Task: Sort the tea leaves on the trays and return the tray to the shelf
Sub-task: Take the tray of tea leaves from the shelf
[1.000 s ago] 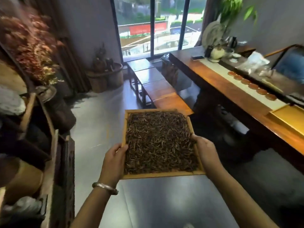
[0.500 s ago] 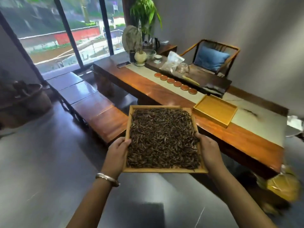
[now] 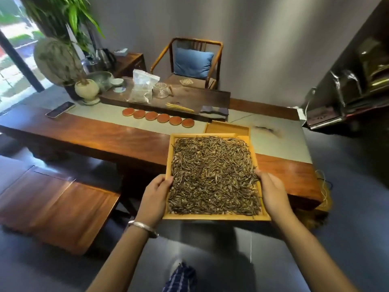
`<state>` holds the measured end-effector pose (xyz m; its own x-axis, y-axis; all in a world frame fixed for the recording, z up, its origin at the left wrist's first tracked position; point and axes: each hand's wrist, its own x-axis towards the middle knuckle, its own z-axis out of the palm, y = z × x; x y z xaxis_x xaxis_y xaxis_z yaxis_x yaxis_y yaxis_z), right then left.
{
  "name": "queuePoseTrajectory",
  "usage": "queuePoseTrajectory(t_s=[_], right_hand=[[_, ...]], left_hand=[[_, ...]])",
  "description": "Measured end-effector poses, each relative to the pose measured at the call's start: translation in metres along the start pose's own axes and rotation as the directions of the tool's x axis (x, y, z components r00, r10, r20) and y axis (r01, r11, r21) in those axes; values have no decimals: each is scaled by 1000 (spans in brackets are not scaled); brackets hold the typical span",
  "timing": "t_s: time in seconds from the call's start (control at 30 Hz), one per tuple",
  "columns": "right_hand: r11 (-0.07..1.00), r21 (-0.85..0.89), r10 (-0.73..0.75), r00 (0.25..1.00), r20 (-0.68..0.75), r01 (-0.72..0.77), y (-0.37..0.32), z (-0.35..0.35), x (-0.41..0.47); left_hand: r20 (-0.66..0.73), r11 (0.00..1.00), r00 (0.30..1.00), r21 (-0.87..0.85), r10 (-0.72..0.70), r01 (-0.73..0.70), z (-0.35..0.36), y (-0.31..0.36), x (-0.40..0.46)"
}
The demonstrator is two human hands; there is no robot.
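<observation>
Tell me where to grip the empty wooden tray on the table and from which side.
Grip the empty tray by its raised side rims, coming from above at its left and right edges. It lies flat, and the tray of tea leaves held in front hides its near edge.

Six round orange-red coasters [image 3: 158,118] lie in a row on the long wooden table [image 3: 94,138]. Two shallow yellow wooden trays show: one full of dark dried tea leaves [image 3: 212,175] held over the table's near edge, and one bare tray [image 3: 227,128] on the table behind it. Two hands grip the full tray, left hand [image 3: 154,197] and right hand [image 3: 273,192]. Behind the table stands one wooden armchair [image 3: 195,60] with one blue cushion [image 3: 192,63]. On the table: one phone [image 3: 60,109], one clear plastic bag [image 3: 143,86], and perhaps two small pale cups [image 3: 116,82], blurred.
</observation>
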<state>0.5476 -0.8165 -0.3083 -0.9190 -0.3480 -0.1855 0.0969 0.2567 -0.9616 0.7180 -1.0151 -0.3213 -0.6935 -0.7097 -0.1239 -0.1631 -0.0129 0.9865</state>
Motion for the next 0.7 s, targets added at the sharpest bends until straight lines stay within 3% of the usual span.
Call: queuePoseTrajectory(t_s=[0.17,0.37,0.53,0.7], right_hand=[[1000,18,-6,992,-123,9,-5,26,41],[1000,14,8,981,-193,-6,1,49,85],[994,-109,-51,986,-161,33,13,56,127],[977,-212,13,992,-129,-40,33,59,182]], left_hand=[[135,989,988,117,74,-90,-6,10,81],[254,993,967,114,-2,-28,-3,4,152],[241,986,969,167,-61,21,14,-15,200],[188,985,981,173,-48,15,38,-32,244]])
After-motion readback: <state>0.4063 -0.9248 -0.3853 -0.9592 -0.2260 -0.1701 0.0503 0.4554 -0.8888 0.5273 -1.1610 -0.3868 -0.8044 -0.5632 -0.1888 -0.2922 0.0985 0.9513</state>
